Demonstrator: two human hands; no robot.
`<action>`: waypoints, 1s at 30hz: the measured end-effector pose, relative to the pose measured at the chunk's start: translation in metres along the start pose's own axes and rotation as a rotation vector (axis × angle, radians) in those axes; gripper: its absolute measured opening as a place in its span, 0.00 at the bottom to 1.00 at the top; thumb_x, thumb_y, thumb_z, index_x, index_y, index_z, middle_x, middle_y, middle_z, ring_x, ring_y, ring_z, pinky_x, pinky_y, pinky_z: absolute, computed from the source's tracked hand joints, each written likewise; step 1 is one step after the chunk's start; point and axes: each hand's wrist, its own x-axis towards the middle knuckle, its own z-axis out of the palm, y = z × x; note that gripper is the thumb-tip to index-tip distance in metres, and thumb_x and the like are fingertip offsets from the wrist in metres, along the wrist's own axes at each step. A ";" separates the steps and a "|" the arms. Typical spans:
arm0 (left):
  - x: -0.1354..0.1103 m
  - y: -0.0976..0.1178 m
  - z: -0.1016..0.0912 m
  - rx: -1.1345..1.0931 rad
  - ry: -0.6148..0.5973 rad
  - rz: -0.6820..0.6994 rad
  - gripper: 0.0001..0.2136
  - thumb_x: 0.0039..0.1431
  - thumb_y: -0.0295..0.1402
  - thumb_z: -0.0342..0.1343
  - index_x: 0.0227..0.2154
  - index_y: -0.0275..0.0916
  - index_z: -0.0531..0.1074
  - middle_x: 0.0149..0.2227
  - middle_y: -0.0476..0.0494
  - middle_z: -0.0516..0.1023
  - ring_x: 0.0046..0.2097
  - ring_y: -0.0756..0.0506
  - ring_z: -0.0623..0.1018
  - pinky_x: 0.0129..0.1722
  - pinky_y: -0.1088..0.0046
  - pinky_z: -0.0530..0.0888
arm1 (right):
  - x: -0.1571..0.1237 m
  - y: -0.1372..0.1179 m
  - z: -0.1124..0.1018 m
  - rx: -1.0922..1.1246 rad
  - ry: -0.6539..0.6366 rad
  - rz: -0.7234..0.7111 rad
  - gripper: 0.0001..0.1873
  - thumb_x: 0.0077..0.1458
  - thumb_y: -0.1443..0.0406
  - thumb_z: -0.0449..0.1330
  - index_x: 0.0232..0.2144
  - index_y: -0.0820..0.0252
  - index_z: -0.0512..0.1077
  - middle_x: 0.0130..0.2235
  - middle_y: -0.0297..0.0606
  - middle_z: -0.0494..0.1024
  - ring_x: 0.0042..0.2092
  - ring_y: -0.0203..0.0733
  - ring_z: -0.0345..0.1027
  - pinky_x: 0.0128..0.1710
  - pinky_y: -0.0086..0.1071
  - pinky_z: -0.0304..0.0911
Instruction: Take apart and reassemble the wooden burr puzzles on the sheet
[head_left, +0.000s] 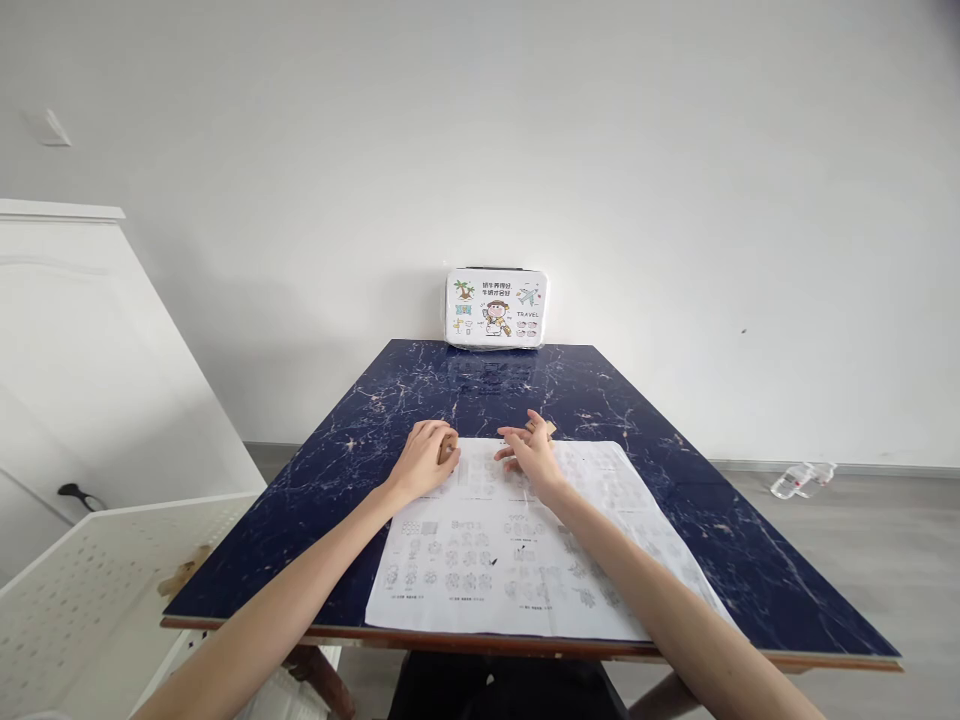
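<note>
A large white paper sheet (442,615) with printed grey figures and small text lies on the dark blue marbled table (300,530). At its far left corner rests my left hand (424,460), fingers curled round a small brown, wooden-looking piece (448,443); most of that piece is hidden. Over the sheet's far edge is my right hand (534,455), its fingers apart. Just beyond the right fingers shows a small tan block-like piece (551,428), partly covered by the hand; whether the fingers touch it I cannot tell.
A white cartoon-printed case (495,308) stands upright at the table's far end against the wall. To the left are a white perforated basket (90,590) and a white cabinet (82,350). Clear plastic bottles (802,480) lie on the floor at right.
</note>
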 end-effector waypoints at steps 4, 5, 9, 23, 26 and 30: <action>0.001 0.003 -0.002 -0.009 -0.009 -0.004 0.12 0.67 0.40 0.52 0.47 0.42 0.75 0.53 0.36 0.76 0.60 0.33 0.70 0.61 0.51 0.70 | 0.001 0.001 -0.001 -0.040 0.026 -0.010 0.40 0.57 0.61 0.58 0.67 0.55 0.46 0.51 0.48 0.77 0.28 0.39 0.76 0.22 0.30 0.68; 0.001 0.004 -0.002 -0.009 -0.007 0.000 0.12 0.67 0.40 0.52 0.47 0.41 0.75 0.53 0.36 0.76 0.60 0.34 0.70 0.61 0.51 0.70 | 0.001 0.001 -0.001 -0.052 0.025 -0.015 0.38 0.56 0.61 0.57 0.66 0.56 0.49 0.50 0.46 0.77 0.28 0.38 0.76 0.22 0.30 0.67; 0.001 0.005 -0.003 -0.016 -0.002 0.008 0.12 0.67 0.40 0.52 0.46 0.41 0.75 0.52 0.36 0.75 0.59 0.34 0.70 0.60 0.52 0.71 | -0.001 -0.001 -0.002 -0.062 0.018 -0.029 0.33 0.52 0.59 0.59 0.59 0.57 0.56 0.45 0.42 0.79 0.26 0.35 0.72 0.22 0.28 0.63; 0.002 0.016 -0.009 -0.115 0.015 0.075 0.18 0.67 0.45 0.56 0.54 0.41 0.70 0.53 0.36 0.75 0.59 0.34 0.71 0.57 0.51 0.72 | -0.018 -0.027 0.005 0.169 -0.388 0.084 0.20 0.55 0.51 0.66 0.41 0.58 0.73 0.26 0.32 0.76 0.20 0.31 0.55 0.22 0.29 0.48; -0.001 0.020 -0.011 -0.142 -0.059 0.082 0.27 0.63 0.48 0.61 0.61 0.44 0.65 0.60 0.35 0.71 0.63 0.32 0.69 0.59 0.50 0.70 | -0.023 -0.030 0.006 0.194 -0.501 0.103 0.18 0.58 0.50 0.65 0.38 0.59 0.74 0.22 0.29 0.73 0.18 0.29 0.51 0.20 0.29 0.45; -0.004 0.026 -0.014 -0.185 -0.113 0.092 0.32 0.61 0.49 0.63 0.64 0.47 0.61 0.62 0.36 0.70 0.62 0.32 0.71 0.60 0.51 0.68 | -0.026 -0.032 0.005 0.194 -0.604 0.126 0.18 0.60 0.49 0.64 0.33 0.58 0.71 0.19 0.27 0.70 0.16 0.29 0.49 0.18 0.30 0.41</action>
